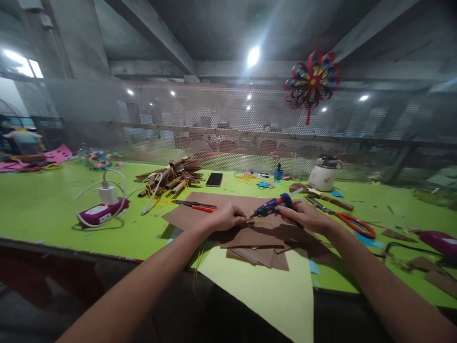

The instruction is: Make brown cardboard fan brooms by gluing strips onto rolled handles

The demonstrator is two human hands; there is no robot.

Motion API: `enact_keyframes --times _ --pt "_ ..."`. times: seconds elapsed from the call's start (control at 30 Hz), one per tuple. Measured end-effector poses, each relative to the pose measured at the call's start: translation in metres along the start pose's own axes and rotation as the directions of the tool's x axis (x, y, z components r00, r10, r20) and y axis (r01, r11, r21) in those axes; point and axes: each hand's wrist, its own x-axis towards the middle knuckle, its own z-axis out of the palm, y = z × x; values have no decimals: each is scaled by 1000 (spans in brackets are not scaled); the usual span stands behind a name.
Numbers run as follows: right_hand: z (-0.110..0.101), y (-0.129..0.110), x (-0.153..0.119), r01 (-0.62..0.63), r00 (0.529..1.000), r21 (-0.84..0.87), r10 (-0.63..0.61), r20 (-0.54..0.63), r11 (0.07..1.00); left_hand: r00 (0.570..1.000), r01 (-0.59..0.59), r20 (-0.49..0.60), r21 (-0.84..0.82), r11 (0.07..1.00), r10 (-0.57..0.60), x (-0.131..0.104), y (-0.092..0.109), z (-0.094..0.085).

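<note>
My right hand (pixel 303 215) is wrapped round a blue hot glue gun (pixel 269 207), whose nozzle points left and down. A pale glue stick (pixel 296 192) sticks out of its back end. Close to the nozzle tip, my left hand (pixel 228 216) is closed, thumb and fingers pressed together low over the brown paper (pixel 200 221). What the left fingers pinch is too small and dark to make out. Red-handled scissors or pliers (pixel 198 206) lie on the paper just beyond my left hand. Smaller brown paper pieces (pixel 259 257) lie in front, over a pale yellow sheet (pixel 271 295) hanging off the table edge.
Rolled brown paper tubes (pixel 171 178) with yellow strands are piled behind, beside a phone (pixel 214 179). A purple power strip (pixel 103 212) with a white charger is at left. Orange-handled scissors (pixel 357 225), a wooden-handled brush (pixel 332 200) and a white jug (pixel 323 174) stand or lie right.
</note>
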Motion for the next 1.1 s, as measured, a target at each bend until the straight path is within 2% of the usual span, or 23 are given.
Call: enact_keyframes --times 0.3,0.5,1.1 --pt "-1 2 -1 24 1000 -26 -24 1 999 1000 6 3 0 1000 -6 1 1 0" --pt "0 5 0 71 997 -8 -71 -39 997 1000 22 -21 12 1000 -21 1 -1 1" --pt "-1 -2 -2 91 996 -79 -91 2 993 1000 22 -7 9 1000 -22 1 3 0"
